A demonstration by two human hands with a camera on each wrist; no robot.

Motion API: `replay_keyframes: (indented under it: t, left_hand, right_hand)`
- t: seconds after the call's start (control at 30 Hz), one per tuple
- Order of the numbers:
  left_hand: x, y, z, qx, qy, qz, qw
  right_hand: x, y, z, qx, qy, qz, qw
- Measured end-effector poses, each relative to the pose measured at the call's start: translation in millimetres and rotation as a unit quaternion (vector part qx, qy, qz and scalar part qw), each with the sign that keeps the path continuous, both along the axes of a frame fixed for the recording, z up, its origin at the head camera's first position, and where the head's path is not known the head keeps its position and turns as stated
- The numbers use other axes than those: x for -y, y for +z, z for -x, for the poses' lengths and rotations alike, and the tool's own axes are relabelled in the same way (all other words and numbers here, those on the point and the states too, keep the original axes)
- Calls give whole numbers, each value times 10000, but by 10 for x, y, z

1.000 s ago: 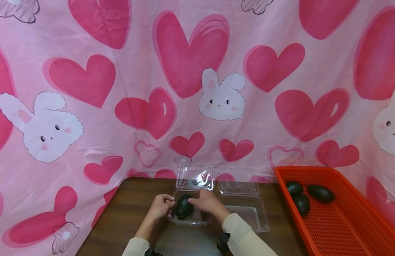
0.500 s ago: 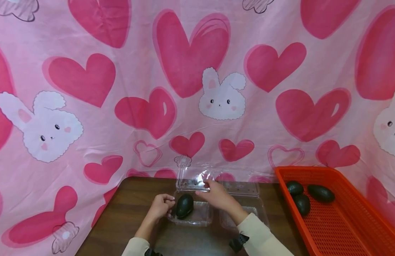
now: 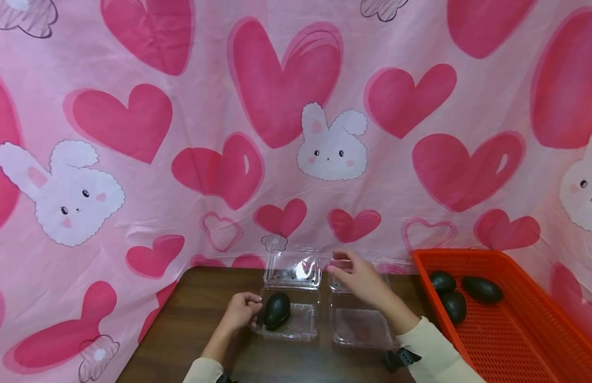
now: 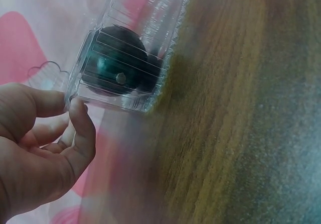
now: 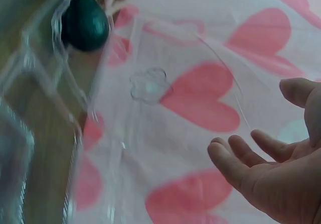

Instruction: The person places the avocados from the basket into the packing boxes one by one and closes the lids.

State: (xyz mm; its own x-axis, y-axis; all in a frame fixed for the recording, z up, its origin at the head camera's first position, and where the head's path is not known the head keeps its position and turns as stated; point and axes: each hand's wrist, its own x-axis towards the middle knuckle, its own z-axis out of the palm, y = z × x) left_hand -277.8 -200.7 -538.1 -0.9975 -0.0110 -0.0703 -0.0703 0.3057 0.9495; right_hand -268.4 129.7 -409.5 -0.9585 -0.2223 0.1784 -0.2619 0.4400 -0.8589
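Note:
My left hand (image 3: 238, 312) pinches the left edge of a clear plastic clamshell container (image 3: 303, 320) between thumb and fingers; the left wrist view shows this hand (image 4: 42, 143) at the container's corner. One dark green avocado (image 3: 277, 310) lies in the container's left half, and its stem end shows through the clear wall. The lid (image 3: 293, 268) stands raised behind. My right hand (image 3: 360, 276) holds nothing, hovering in front of the raised lid of a second clear container (image 3: 363, 327). In the right wrist view the fingers of this hand (image 5: 281, 174) are spread and relaxed.
An orange mesh basket (image 3: 502, 340) stands at the right of the wooden table (image 3: 190, 308). Inside it lie several avocados, among them one avocado (image 3: 482, 289) near the back. A pink cloth (image 3: 325, 202) with hearts and rabbits hangs right behind the table.
My right hand has let go of the avocado and moved right, away from it, toward the second container's lid. The left hand keeps its place at the first container's edge.

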Motion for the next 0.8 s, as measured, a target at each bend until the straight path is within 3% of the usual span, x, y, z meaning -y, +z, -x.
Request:
replay_keyframes:
  t: [0.27, 0.47, 0.8]
  left_hand:
    - [13, 1, -13, -24, -80, -41, 10000]
    - [9, -14, -12, -13, -63, -64, 10000]
    - [7, -2, -7, 18, -100, -64, 9999]
  right_hand:
    - [-514, 161, -41, -279, -184, 19, 9994]
    - [-809, 158, -76, -525, -537, -218, 9969]
    - [-1240, 87, -94, -484, -904, -717, 9921]
